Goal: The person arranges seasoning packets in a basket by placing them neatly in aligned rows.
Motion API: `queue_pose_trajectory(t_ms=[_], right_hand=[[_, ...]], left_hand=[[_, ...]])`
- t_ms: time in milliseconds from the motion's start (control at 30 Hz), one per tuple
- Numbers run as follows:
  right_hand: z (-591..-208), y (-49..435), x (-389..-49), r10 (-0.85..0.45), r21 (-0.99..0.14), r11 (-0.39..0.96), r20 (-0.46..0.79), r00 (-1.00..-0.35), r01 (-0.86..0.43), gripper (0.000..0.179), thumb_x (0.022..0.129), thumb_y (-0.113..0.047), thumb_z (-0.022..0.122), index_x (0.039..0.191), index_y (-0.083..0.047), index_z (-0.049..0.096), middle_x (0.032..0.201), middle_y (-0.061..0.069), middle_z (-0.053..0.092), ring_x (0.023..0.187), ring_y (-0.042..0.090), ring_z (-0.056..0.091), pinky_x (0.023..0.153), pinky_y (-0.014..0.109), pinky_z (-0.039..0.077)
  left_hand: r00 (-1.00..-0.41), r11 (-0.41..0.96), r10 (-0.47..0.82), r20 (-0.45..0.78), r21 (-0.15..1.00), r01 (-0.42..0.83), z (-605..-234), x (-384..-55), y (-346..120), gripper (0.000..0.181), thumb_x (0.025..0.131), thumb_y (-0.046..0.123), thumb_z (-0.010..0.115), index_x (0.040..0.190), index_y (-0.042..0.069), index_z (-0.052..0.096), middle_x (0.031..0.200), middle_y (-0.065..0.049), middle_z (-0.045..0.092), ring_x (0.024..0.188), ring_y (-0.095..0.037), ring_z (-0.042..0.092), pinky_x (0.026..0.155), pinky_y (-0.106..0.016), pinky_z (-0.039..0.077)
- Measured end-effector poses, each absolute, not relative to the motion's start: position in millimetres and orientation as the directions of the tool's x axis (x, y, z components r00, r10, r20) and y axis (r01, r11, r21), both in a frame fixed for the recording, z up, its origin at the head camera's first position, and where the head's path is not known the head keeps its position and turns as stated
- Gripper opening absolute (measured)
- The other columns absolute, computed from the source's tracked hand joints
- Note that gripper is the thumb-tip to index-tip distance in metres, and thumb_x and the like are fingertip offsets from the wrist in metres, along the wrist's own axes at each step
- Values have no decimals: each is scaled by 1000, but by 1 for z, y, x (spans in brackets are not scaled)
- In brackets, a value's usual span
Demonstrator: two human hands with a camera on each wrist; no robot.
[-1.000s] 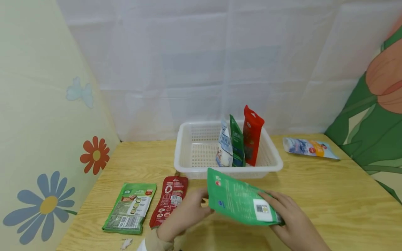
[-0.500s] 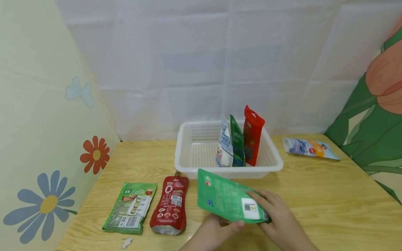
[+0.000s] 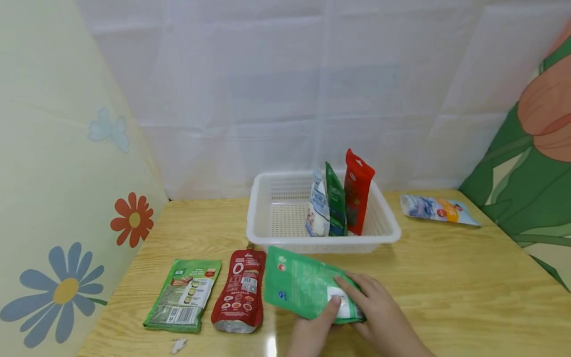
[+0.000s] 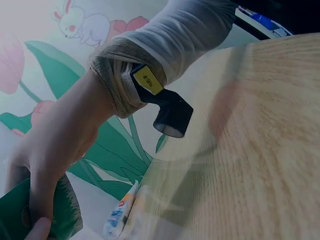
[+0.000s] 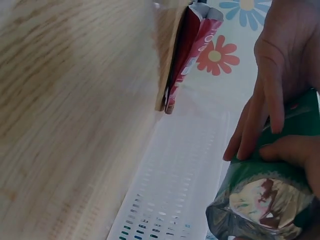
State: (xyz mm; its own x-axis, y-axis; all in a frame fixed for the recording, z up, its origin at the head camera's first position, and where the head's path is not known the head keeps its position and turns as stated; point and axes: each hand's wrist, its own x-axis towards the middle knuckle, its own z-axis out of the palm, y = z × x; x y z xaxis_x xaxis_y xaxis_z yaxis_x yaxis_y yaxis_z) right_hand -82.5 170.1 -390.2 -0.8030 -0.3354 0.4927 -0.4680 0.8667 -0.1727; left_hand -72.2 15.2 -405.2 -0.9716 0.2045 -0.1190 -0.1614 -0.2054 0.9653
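Note:
Both hands hold a green food pouch (image 3: 303,282) tilted in front of the basket, its printed side with a white label upward. My left hand (image 3: 314,329) grips its near lower edge, thumb over the label and fingers underneath, hidden in the head view. At the pouch's right end my right hand (image 3: 374,310) has its fingers over the top face. In the left wrist view the right hand (image 4: 50,145) is bent round the green pouch (image 4: 65,210). The right wrist view shows the pouch's silvery end (image 5: 270,200) with a printed picture.
Behind the pouch stands a white basket (image 3: 285,241) with three upright packets, white-blue (image 3: 318,210), dark green (image 3: 336,201) and red (image 3: 358,193). A red spouted pouch (image 3: 241,292) and a green packet (image 3: 183,295) lie left. A blue-orange packet (image 3: 439,209) lies far right.
The green pouch has moved left and slightly down with the right hand. The left hand has moved right from the pouch's left end to its near lower edge, its thumb now over the label.

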Motion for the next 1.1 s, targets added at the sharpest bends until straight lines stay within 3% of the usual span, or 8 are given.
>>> queue_pose_trajectory(t_ms=[200,433,567,733,933,1100], right_hand=[[-384,165,-79,-326,-186,870,477,-816,-456,74,60,-15,88,129,-17,60,124,6,62,111,26,59,87,45,53],[-380,163,-79,-325,-192,875,447,-834,-444,76,61,-18,88,131,-19,59,128,6,60,114,26,58,89,45,52],[-379,162,-79,-319,-220,876,404,-857,-430,80,62,-21,87,135,-20,55,133,7,57,118,28,56,93,47,51],[-378,162,-79,-321,-263,867,357,-877,-424,84,63,-25,87,139,-20,50,139,7,52,122,30,53,94,49,50],[-376,164,-82,-264,-531,767,251,-931,-361,78,73,-42,79,140,-18,47,143,8,49,126,35,49,96,56,46],[-374,165,-85,-111,-731,644,200,-974,-223,63,87,-30,68,142,-12,41,141,16,48,125,39,50,96,56,46]], left_hand=[[-986,-63,76,-147,986,-151,-404,-72,17,56,92,40,59,131,1,53,124,-16,63,115,-26,60,100,-49,45],[-991,10,11,-133,991,-133,-402,-72,16,52,94,40,55,129,2,55,120,-17,66,113,-32,61,98,-52,45],[-993,22,-16,-121,992,-121,-400,-74,13,53,97,40,47,131,0,51,120,-19,64,115,-37,59,99,-56,42],[-993,-6,-25,-116,993,-116,-395,-77,7,48,98,38,46,129,2,52,120,-15,64,115,-33,59,101,-55,40],[-987,54,-62,-148,987,-152,-391,-81,0,50,96,45,47,125,5,55,112,-8,68,106,-28,63,95,-53,45],[-982,69,-69,-174,981,-179,-386,-85,-4,48,96,45,47,125,8,55,110,-6,68,104,-25,63,94,-52,45]])
